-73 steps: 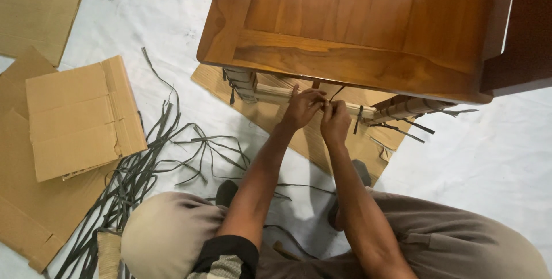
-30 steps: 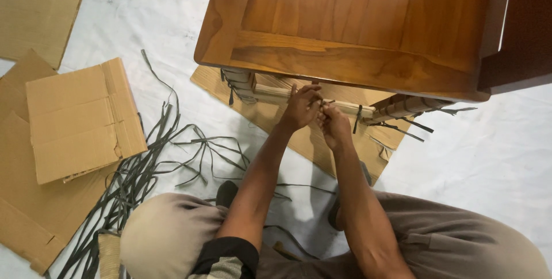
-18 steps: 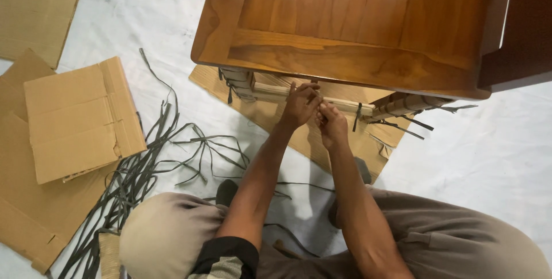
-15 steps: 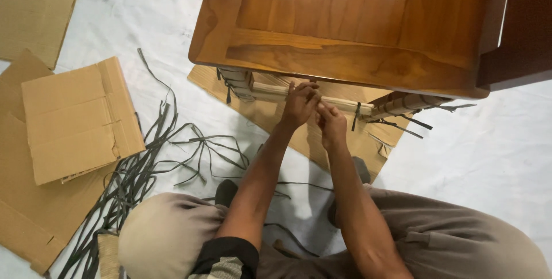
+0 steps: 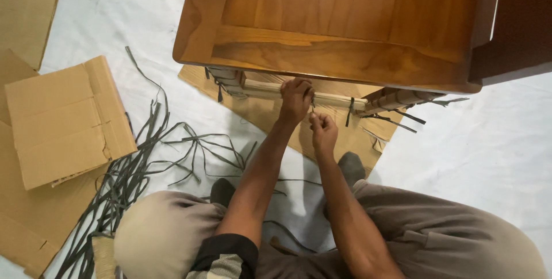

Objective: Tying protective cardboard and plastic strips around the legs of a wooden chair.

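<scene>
A brown wooden table (image 5: 339, 60) stands in front of me, its legs and lower crossbar (image 5: 261, 88) wrapped in cardboard. My left hand (image 5: 295, 99) grips the crossbar at its middle. A thin dark strap (image 5: 313, 104) runs down from the bar. My right hand (image 5: 324, 130), just below the bar, pinches this strap and holds it taut. Another dark strap (image 5: 349, 111) is tied around the bar further right.
A heap of loose dark straps (image 5: 138, 169) lies on the white floor sheet (image 5: 494, 141) at my left. Flat cardboard pieces (image 5: 63, 121) lie far left, and a cardboard sheet (image 5: 270, 115) under the table. A darker wooden piece (image 5: 514, 23) stands at right.
My right hand has drawn back from the crossbar toward me, pulling the strap taut. My left hand stays on the bar. The view has shifted a little.
</scene>
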